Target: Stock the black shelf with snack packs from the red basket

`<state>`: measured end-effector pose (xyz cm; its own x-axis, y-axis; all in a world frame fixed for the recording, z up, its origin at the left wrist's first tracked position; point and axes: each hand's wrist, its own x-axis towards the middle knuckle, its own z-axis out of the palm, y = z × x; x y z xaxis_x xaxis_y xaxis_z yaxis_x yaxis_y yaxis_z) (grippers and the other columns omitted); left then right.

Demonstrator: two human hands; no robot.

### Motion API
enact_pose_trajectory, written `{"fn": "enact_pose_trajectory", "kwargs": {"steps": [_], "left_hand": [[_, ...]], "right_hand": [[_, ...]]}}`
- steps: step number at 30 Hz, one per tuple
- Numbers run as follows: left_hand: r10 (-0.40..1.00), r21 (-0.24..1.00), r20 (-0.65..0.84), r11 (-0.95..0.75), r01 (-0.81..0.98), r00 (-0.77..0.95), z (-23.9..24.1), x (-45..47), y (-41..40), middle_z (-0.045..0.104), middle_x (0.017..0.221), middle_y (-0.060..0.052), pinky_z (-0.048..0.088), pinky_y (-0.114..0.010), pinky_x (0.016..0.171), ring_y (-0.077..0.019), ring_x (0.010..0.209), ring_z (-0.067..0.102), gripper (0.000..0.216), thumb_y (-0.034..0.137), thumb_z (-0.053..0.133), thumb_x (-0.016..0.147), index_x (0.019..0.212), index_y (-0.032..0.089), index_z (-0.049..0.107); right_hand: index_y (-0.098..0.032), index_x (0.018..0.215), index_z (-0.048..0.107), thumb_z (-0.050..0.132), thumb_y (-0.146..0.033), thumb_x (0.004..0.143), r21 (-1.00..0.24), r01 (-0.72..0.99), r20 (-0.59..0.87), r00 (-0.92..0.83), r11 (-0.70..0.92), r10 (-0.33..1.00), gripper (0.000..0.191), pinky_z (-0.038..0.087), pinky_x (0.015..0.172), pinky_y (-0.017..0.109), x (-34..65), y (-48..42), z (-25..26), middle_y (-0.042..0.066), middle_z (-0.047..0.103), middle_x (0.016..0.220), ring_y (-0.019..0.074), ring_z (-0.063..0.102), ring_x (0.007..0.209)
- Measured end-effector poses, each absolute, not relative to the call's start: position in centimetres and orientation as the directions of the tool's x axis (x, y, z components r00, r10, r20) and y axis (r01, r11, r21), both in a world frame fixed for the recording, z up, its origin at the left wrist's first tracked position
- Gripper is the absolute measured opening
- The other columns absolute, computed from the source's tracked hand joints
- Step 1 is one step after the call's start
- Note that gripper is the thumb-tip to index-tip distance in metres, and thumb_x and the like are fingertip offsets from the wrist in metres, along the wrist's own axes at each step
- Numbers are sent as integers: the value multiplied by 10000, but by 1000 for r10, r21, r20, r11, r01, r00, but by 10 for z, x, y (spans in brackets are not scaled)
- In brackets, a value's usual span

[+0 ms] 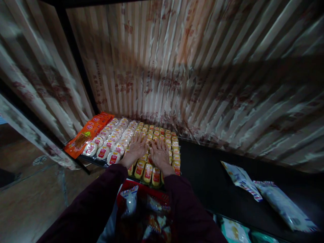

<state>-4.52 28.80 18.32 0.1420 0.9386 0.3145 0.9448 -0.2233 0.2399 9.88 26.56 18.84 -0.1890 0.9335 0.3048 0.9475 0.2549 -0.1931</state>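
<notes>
Rows of small yellow wrapped snack cakes (148, 173) with red labels cover part of a dark shelf. My left hand (137, 147) lies flat over the left part of these rows, fingers stretched out. Beside it, my right hand (160, 153) rests palm down on the same yellow packs, its fingers also stretched. Both hands appear to touch the tops of the packs, and neither grips anything. The packs under the palms are hidden. Just left of them stand rows of round white wrapped cakes (113, 157) with red and yellow labels.
Orange snack packets (81, 140) lie at the shelf's far left end. Two white packets, one nearer the middle (240, 177) and one farther right (285, 202), lie on the black shelf (199, 168). Printed plastic sheeting (162, 67) hangs behind. Below the sleeves is a red bag (141, 209).
</notes>
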Motion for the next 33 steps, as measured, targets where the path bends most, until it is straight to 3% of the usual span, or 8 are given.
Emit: {"fn": "enact_pose_trajectory", "kwargs": {"steps": [11,18,23,33], "left_hand": [[956,273,275,-177,946,99,162,-38,291,422,1471,-151,210,-557,1127,-353,1383,323,488,347,383,925,1366,174,500],[980,347,190,-127,929,63,166,-48,311,412,1484,-123,202,-558,1130,-324,1403,303,519,426,326,940,1394,216,464],[966,394,257,-97,914,-8,173,-67,347,405,1491,-112,221,-551,1130,-312,1422,269,501,429,333,941,1381,241,480],[977,309,178,-168,936,116,165,-78,383,427,1461,-178,213,-551,1134,-307,1397,324,496,339,317,951,1380,138,466]], "right_hand": [[-217,1344,537,347,-342,966,-128,953,241,-238,274,941,441,206,1099,461,96,272,184,128,488,1434,292,394,1339],[-230,1363,510,330,-352,969,-128,952,242,-241,277,940,450,205,1106,460,99,283,185,100,494,1435,269,394,1340],[-263,1370,501,317,-384,971,-124,951,209,-255,285,944,457,197,1103,487,93,314,191,86,439,1480,293,322,1392],[-258,1419,435,316,-386,971,-154,944,146,-270,292,952,481,189,1115,519,61,380,184,74,407,1499,294,315,1400]]}}
